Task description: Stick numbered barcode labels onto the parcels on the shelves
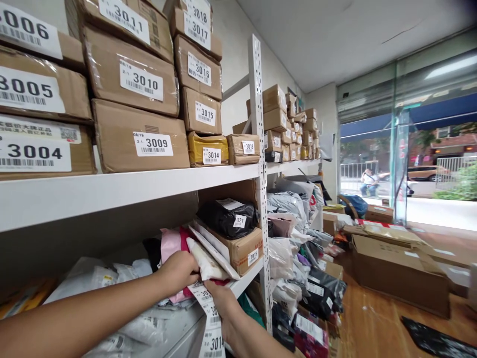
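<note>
My left hand (179, 272) is closed, its fingers curled at the edge of a white soft parcel (206, 261) on the lower shelf. What lies between its fingertips is hidden. My right hand (226, 304) grips a strip of printed number labels (212, 320) near its upper end. The strip hangs down over the shelf's front, with 3014 readable near the bottom. Pink mailer bags (170, 243) stand behind my left hand. A flat white mailer (218, 246) leans against a cardboard box (244, 251), which carries a black wrapped parcel (228, 219).
The upper shelf (149, 191) bears numbered boxes (141, 134) and a yellow parcel (207, 149). A white slotted post (257, 99) stands right of my hands. Bagged parcels (286, 248) are piled beyond it. A large carton (398, 273) sits on the wooden floor (365, 328).
</note>
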A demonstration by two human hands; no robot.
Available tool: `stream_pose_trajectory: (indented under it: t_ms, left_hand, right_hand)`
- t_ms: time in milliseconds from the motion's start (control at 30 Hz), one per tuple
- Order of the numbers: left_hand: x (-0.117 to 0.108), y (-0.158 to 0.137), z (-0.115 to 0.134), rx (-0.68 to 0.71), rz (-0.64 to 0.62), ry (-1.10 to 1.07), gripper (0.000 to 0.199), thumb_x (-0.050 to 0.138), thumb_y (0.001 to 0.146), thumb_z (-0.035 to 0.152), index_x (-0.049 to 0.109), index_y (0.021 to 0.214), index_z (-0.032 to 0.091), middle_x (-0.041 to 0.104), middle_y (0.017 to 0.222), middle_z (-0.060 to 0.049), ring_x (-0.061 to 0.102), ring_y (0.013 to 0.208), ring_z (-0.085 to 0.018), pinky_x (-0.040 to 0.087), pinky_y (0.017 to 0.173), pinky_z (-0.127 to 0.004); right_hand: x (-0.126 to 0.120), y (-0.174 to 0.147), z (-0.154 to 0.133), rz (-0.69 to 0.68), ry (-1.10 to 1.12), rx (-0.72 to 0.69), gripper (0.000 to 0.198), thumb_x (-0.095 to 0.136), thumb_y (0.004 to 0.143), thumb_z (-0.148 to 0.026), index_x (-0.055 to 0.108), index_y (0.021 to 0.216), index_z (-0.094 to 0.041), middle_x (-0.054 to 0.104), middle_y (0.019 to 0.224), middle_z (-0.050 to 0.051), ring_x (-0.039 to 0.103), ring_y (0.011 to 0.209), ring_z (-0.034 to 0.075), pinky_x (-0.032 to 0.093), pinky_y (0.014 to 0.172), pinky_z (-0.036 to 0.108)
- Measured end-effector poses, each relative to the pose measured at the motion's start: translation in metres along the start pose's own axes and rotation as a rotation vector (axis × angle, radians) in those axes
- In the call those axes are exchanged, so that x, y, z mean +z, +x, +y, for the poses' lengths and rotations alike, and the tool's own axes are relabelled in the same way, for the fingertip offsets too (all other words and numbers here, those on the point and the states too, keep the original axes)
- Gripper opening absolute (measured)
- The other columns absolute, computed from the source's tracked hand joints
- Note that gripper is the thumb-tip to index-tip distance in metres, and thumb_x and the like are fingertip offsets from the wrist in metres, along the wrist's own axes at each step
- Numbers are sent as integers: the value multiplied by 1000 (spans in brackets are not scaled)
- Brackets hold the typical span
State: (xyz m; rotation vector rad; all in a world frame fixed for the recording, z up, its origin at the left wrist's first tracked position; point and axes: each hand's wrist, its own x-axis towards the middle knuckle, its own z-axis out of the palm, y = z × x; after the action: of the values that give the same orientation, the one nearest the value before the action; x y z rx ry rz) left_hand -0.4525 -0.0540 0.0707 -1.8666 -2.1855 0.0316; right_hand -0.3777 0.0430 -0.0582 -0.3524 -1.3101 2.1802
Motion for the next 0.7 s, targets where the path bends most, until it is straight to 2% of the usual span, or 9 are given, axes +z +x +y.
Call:
stream_pose_trajectory:
  t_ms: [100,167,233,300,367,433,533,633,700]
  left_hand:
    - [2,-1,2,-2,-1,0,17,53,72,20,69,67,19,72,77,-7,64,76,-24,38,63,-30]
    - [2,-3,5,-22,5,2,14,56,71,25,67,64,19,70,74,-7,63,75,-25,39,62,-30]
    - [0,-5,8,-56,13,4,17,60,67,33,63,61,18,67,70,-7,61,68,-25,40,59,-31]
    - [-5,-7,11,-91,47,14,21,64,61,37,61,65,17,65,76,-9,59,69,-26,41,60,-33]
    - [-12,-7,12,-88,137,1,26,67,56,33,60,75,16,63,89,-10,57,81,-28,44,67,-34]
    - [-19,-5,10,36,156,-113,33,64,55,23,60,88,17,61,99,-8,55,92,-26,44,78,-34]
    - [-24,3,6,209,-29,-396,34,49,65,13,65,95,20,65,102,-2,58,97,-18,43,88,-26]
    - [-23,14,7,89,-85,-450,34,34,81,18,67,90,18,67,99,-3,60,94,-16,44,86,-25]
    - [-20,19,11,22,-63,-385,31,38,85,29,66,84,16,65,95,-6,60,89,-18,46,81,-27]
  right_hand:
    - [-9,-19,1,-101,47,145,43,84,44,-45,63,58,-11,59,45,2,50,41,11,38,46,24]
    - [-18,-31,3,-109,74,148,48,86,38,-48,64,58,-10,58,45,1,46,40,8,34,46,21]
    - [-29,-40,5,-37,88,70,49,85,39,-51,59,51,-11,51,41,-3,38,38,4,28,43,19]
    - [-38,-45,4,19,95,-37,48,83,45,-52,56,51,-13,50,41,-4,35,38,3,24,43,19]
    - [-41,-48,-1,-16,102,-135,44,82,51,-50,63,65,-14,58,51,-2,41,43,5,28,45,19]
    - [-36,-49,-10,-91,101,-202,45,80,56,-50,65,83,-16,63,59,-1,47,46,8,32,48,20]
    - [-18,-45,-22,-139,76,-242,47,77,58,-54,65,85,-17,62,57,-1,51,48,11,36,51,23]
    - [-5,-34,-27,-90,62,-272,51,73,57,-61,66,78,-16,61,55,0,54,52,14,40,54,25]
    - [-2,-25,-28,-32,35,-299,54,72,54,-66,66,74,-15,60,53,0,53,51,15,39,52,25]
